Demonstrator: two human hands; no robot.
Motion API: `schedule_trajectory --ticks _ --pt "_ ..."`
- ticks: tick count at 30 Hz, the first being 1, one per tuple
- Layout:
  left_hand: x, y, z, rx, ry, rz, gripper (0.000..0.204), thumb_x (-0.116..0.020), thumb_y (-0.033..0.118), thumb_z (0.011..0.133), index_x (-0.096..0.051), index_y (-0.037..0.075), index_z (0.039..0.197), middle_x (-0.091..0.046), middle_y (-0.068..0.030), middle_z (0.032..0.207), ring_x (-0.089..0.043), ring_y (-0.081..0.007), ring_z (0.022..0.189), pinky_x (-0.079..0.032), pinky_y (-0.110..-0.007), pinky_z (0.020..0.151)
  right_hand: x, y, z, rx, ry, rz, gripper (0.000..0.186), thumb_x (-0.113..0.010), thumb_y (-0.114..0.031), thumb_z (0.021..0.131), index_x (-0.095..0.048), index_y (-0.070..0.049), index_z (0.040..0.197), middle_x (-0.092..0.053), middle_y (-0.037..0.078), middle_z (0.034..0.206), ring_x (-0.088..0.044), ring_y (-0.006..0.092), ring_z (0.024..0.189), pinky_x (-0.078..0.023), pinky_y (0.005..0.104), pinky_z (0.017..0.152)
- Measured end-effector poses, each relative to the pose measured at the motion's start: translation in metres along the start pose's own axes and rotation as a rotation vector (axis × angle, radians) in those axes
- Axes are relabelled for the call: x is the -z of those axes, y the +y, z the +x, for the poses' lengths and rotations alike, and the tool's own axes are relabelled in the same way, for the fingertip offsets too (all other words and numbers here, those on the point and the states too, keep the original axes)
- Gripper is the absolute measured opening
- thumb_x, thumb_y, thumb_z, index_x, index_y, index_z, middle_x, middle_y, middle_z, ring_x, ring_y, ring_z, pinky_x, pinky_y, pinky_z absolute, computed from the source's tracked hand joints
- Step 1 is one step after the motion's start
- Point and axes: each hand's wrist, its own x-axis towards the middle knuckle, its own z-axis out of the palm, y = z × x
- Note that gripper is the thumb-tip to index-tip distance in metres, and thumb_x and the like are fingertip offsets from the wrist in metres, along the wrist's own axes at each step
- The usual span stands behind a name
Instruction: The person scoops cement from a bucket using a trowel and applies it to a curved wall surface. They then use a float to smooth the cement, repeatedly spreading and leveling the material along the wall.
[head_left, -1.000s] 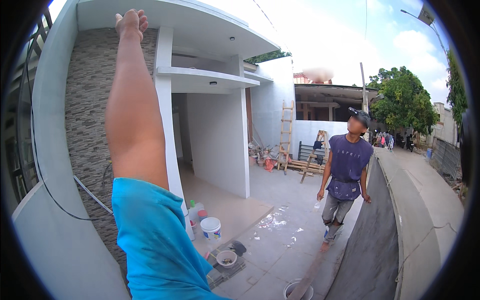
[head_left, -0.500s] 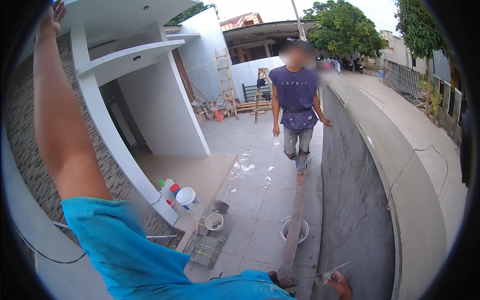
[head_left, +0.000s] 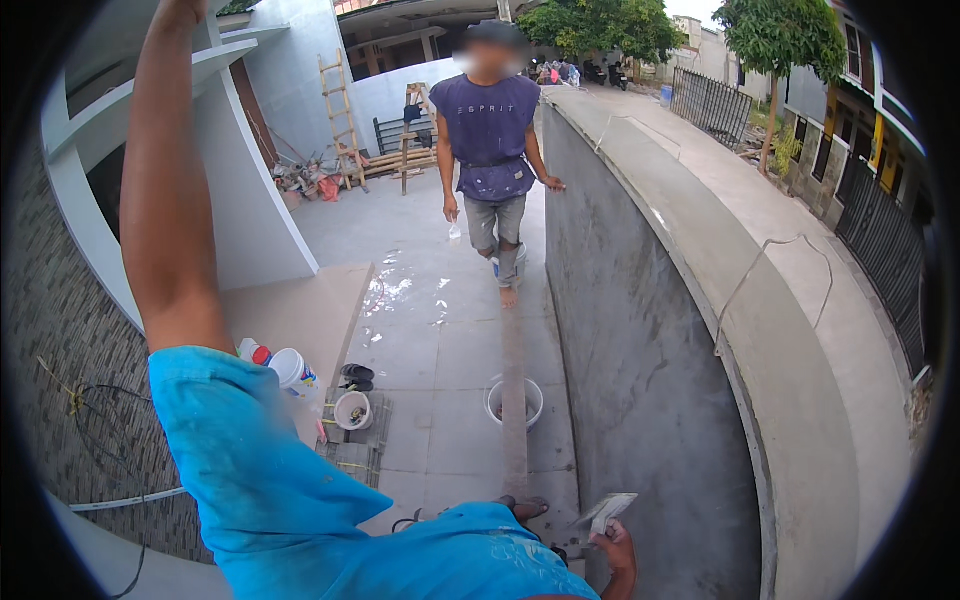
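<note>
My left arm reaches up along the left side; my left hand (head_left: 183,12) is cut off at the top edge, fingers hidden. At lower right my right hand (head_left: 614,545) grips a flat metal trowel (head_left: 615,508) beside the grey plastered wall (head_left: 670,390). My bare foot (head_left: 525,507) is on a long narrow plank (head_left: 515,440), which runs over a white bucket (head_left: 494,410). A co-worker (head_left: 485,150) in a purple sleeveless top stands barefoot at the plank's far end, one hand near the wall and a small whitish item in the other.
Buckets (head_left: 290,370), a bowl (head_left: 352,408) and dark sandals (head_left: 356,378) sit at left by a tiled step (head_left: 300,290). Behind are a bamboo ladder (head_left: 337,120), a wooden stepladder (head_left: 410,130) and piled debris (head_left: 305,180). A lane (head_left: 770,210) runs beyond the wall, along a metal fence (head_left: 705,105).
The view has tilted down. My left hand has left the frame except near its wrist; my right hand with the trowel has come into view at lower right.
</note>
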Motion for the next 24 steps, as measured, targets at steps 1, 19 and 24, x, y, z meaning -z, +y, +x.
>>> schedule_trajectory --ticks 1,19,24 --pt "-0.006 -0.019 -0.018 -0.002 -0.041 0.045 0.048 -0.054 0.035 0.104 -0.054 0.005 0.142 -0.062 -0.0052 0.095 -0.053 -0.0086 0.070 -0.048 -0.024 0.060 -0.005 -0.001 -0.004 -0.029 0.002 -0.024 0.037 -0.075 -0.005 0.082 -0.063 -0.003 0.117 -0.072 0.005 0.103 -0.067 0.0144 0.091 -0.053 0.0311 0.076" --pt "-0.176 -0.158 -0.706 0.731 -1.412 -0.197 0.023 -0.066 0.024 0.094 -0.068 0.005 0.108 -0.073 -0.0150 0.091 -0.072 -0.0300 0.083 -0.054 -0.040 0.078 -0.011 -0.008 -0.035 0.018 0.379 -0.374 0.043 -0.074 0.002 0.077 -0.060 0.001 0.117 -0.071 0.013 0.106 -0.068 0.0215 0.099 -0.052 0.0352 0.087" --pt "-0.197 -0.140 -0.731 0.581 -1.419 -0.230 0.031 -0.060 0.025 0.098 -0.068 0.007 0.122 -0.074 -0.0177 0.105 -0.069 -0.0372 0.102 -0.053 -0.045 0.090 -0.021 -0.004 -0.031 0.065 0.389 -0.274 0.047 -0.072 0.004 0.077 -0.056 0.003 0.121 -0.070 0.014 0.110 -0.068 0.0221 0.103 -0.051 0.0350 0.091"
